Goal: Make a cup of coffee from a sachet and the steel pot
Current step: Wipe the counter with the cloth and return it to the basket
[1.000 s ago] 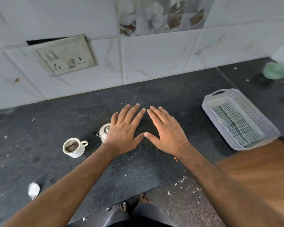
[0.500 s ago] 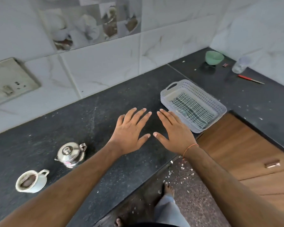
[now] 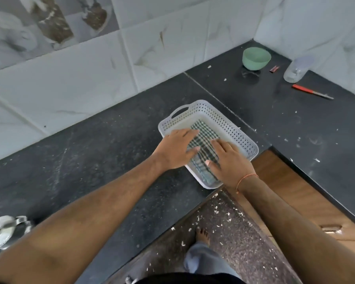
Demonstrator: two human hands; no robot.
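Note:
The steel pot [image 3: 2,232] with its lid stands at the far left edge of the dark counter, partly cut off by the frame. The cup is out of view. A small red sachet [image 3: 274,68] lies at the back right, between a green bowl and a clear bottle. My left hand [image 3: 177,149] and my right hand [image 3: 229,160] lie flat, fingers spread, over a white perforated basket [image 3: 217,113]. Both rest on or just above the checked cloth [image 3: 203,138] inside it. Neither hand holds anything.
A green bowl [image 3: 256,58], a clear bottle [image 3: 297,68] and a red pen-like tool [image 3: 312,91] sit on the right arm of the L-shaped counter [image 3: 90,152]. Wooden cabinet fronts [image 3: 295,193] lie below. My bare foot [image 3: 202,234] stands on the littered floor.
The view has swung right, so the pot slid to the left edge and the cup left the frame. Both flat hands have moved from the bare counter onto the basket's cloth.

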